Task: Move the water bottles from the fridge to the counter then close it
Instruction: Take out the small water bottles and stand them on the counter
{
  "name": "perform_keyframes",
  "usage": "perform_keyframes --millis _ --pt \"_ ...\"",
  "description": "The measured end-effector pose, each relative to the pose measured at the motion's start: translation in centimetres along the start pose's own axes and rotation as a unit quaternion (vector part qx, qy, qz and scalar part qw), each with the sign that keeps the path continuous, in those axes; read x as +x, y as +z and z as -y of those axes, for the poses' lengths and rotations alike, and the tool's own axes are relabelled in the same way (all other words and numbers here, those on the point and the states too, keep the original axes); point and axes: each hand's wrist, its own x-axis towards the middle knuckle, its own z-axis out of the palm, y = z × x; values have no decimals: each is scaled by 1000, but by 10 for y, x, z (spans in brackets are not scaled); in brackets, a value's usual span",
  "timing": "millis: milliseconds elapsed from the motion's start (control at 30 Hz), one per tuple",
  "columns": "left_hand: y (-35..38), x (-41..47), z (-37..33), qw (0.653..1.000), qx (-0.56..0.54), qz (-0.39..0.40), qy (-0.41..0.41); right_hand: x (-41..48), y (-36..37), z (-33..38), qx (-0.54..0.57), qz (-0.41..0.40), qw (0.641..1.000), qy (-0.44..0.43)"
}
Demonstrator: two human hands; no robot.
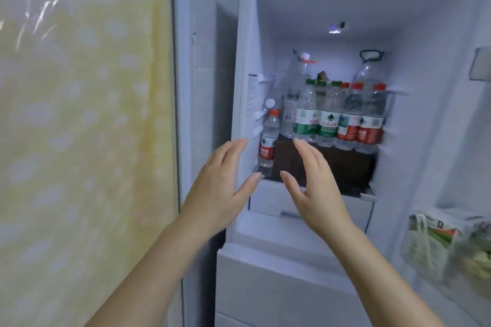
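Note:
The fridge (pixel 247 34) stands open, its light on. Several small water bottles are lined up on top of a dark box (pixel 332 164) inside: green-labelled ones (pixel 305 119) on the left, red-labelled ones (pixel 369 122) on the right. Two big clear bottles (pixel 368 69) rise behind them. One small red-capped bottle (pixel 268 141) stands alone at the lower left of the shelf. My left hand (pixel 220 188) and my right hand (pixel 313 188) are both open, palms facing each other, held in front of that single bottle without touching it.
A white drawer (pixel 313 207) sits below the shelf, more drawers lower down. The open fridge door (pixel 451 141) at right holds bagged food (pixel 430 244) in its pocket. A yellow patterned curtain (pixel 79 141) covers the left side.

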Motion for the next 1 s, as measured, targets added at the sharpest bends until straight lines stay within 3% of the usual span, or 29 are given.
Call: perform_keyframes --millis 267,400,733,1000 --pt "96 158 27 993 -116 7 2 112 13 -84 -6 -94 993 68" --pt "135 224 45 993 -112 7 -33 166 21 -120 -14 -113 989 97" --pt "198 320 87 985 113 29 -124 264 57 -181 -24 -114 990 80" --pt "220 363 100 958 265 50 -94 297 91 -209 -59 -79 995 20"
